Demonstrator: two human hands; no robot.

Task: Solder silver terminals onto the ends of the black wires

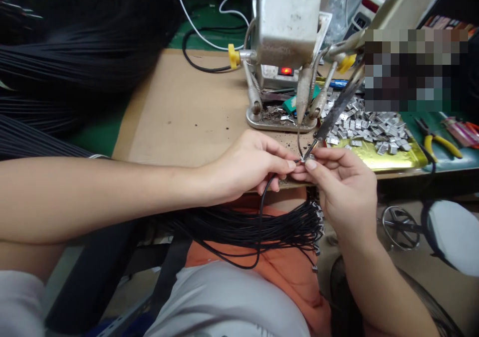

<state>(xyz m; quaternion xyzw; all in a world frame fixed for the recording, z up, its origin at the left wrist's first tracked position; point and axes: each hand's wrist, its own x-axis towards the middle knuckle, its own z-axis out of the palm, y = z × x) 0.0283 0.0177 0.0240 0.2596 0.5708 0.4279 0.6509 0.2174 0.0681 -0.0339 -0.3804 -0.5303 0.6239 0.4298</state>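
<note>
Left hand (249, 163) pinching the black cable (264, 197), right hand (346, 185) pinching a small metal piece (309, 159), and the cable's end sits right between them!

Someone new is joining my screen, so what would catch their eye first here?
Probably the glowing red switch under the bulky metal housing, top centre. Next, mid-picture, the left hand pinching a black cable beside the right hand, at the tip of a slanting soldering iron. Then the heap of silvery pieces to the right.
</note>
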